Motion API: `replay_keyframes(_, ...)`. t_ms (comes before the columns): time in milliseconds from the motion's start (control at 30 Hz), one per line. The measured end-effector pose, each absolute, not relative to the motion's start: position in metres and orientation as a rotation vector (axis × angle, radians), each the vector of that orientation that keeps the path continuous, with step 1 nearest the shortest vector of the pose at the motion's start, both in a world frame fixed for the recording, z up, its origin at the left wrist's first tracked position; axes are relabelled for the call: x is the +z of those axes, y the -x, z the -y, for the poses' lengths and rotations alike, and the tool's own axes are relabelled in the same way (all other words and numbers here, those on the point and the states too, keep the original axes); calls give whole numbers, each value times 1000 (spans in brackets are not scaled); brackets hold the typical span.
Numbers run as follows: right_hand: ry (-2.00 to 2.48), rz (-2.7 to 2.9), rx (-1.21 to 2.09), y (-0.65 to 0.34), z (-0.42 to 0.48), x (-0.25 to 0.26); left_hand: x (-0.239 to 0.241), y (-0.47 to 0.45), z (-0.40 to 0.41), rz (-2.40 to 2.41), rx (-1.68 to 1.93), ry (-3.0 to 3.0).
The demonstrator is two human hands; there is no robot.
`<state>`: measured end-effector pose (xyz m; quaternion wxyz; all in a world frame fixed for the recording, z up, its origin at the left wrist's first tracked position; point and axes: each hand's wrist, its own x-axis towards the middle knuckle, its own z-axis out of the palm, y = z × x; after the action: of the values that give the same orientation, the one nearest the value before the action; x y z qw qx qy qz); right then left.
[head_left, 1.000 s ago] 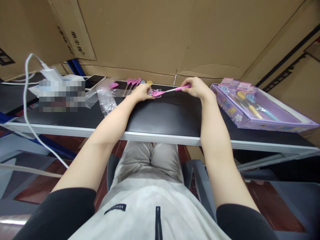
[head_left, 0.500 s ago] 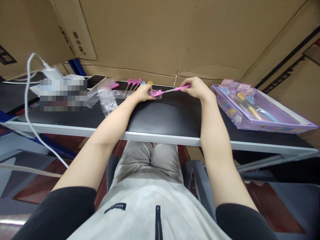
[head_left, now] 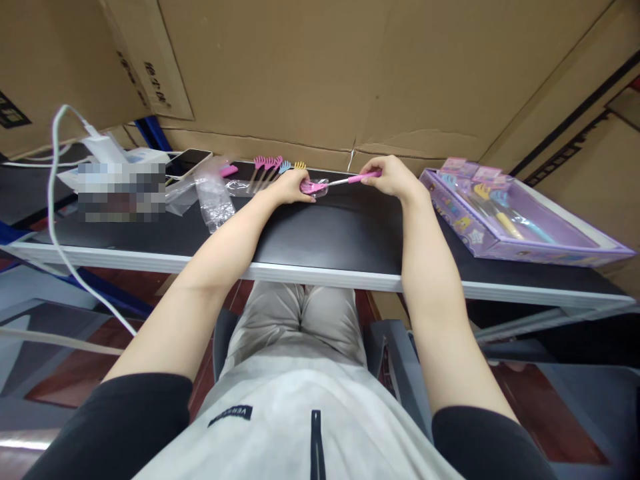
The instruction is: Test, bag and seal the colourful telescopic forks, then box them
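Observation:
A pink back scratcher point(head_left: 340, 182) with a metal shaft stretches between my two hands above the black table. My right hand point(head_left: 390, 175) pinches its pink handle end. At the other end, my left hand point(head_left: 293, 187) is closed around a clear plastic bag point(head_left: 323, 189), and the pink claw head sits in that bag. Whether my left fingers also press on the claw itself is hard to see. Just left of this hand, several loose back scratchers point(head_left: 267, 167) with pink, blue and yellow claws lie along the back, partly hidden behind the hand.
At the right stands an open purple display box point(head_left: 545, 253) with several bagged back scratchers inside. Empty plastic bags point(head_left: 215, 200), a pink piece point(head_left: 229, 171) and a phone point(head_left: 190, 162) lie at the left. A white cable point(head_left: 53, 193) hangs over the table's edge. Cardboard point(head_left: 300, 80) walls the back.
Both hands keep their holds on the back scratcher and bag. My left hand and the claw head have shifted very slightly; little else differs.

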<state>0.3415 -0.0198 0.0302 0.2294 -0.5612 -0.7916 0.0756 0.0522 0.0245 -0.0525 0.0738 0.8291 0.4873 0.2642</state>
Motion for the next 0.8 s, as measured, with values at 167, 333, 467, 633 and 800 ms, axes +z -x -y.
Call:
replay_keyframes(167,1530,2208,183,-333,21,28,-52,-57,-24,-1433,797,-2506)
replay_keyframes(333,1514,2235,170,-323,21,22,-52,-61,-24,-1429,765,-2520)
replay_keyframes(467,1522,2240,165,-321,22,22,-48,-61,-19,-1472,716,-2501)
replay_keyframes(633,1536,2217,147,-324,22,22,-37,-47,-12,-1566,616,-2490)
replay_keyframes(800,1556,2195,167,-328,19,19,-34,-18,-18,-1728,527,-2439)
